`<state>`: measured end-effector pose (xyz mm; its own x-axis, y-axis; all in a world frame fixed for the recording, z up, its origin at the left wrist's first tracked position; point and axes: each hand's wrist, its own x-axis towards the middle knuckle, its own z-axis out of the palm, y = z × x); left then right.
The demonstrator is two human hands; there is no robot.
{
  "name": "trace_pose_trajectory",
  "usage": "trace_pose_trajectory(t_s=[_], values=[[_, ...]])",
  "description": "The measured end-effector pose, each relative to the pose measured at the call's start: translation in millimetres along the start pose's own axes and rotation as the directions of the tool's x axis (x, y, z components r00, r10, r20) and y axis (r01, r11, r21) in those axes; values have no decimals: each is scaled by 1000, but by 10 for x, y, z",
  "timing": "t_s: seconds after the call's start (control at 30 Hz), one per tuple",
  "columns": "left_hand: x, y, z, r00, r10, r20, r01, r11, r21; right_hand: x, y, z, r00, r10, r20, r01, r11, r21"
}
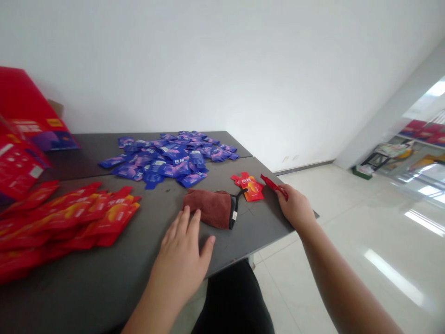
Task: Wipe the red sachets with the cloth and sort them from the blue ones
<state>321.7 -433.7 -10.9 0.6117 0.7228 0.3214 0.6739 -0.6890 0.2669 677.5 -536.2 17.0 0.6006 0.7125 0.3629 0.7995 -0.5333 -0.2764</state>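
My left hand [184, 246] lies with its fingers spread, the fingertips at the near edge of a folded brown cloth [208, 208] with a black strap. Over at the table's right end, my right hand [294, 204] is closed on a red packet [270, 183], which it holds tilted above the tabletop. Just left of it, a few red-orange packets [253, 188] lie together on the table. Beyond the cloth spreads a heap of blue-purple packets [174, 157]. A stack of red packets [76, 213] overlaps in rows at the left.
Red printed boxes [31, 106] stand at the far left on the grey table [156, 241]. A white wall [215, 65] runs behind the table. To the right is a glossy tiled floor [375, 232], with shelves of red boxes [422, 130] farther back.
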Motion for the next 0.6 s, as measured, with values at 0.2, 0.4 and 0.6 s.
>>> trace_pose_trajectory(t_s=[0.2,0.4,0.6], values=[[19,10,-18,1000,-10,6,10,999,-47,-117,-131,-57,973,135,-187,-109,984,144],[-16,-39,-186,981,-166,97,192,841,-506,-739,-1044,-1,895,-336,-293,416,866,278],[-45,-287,-321,845,-421,330,407,106,-907,-1016,-2041,25,470,-874,-121,825,386,412]])
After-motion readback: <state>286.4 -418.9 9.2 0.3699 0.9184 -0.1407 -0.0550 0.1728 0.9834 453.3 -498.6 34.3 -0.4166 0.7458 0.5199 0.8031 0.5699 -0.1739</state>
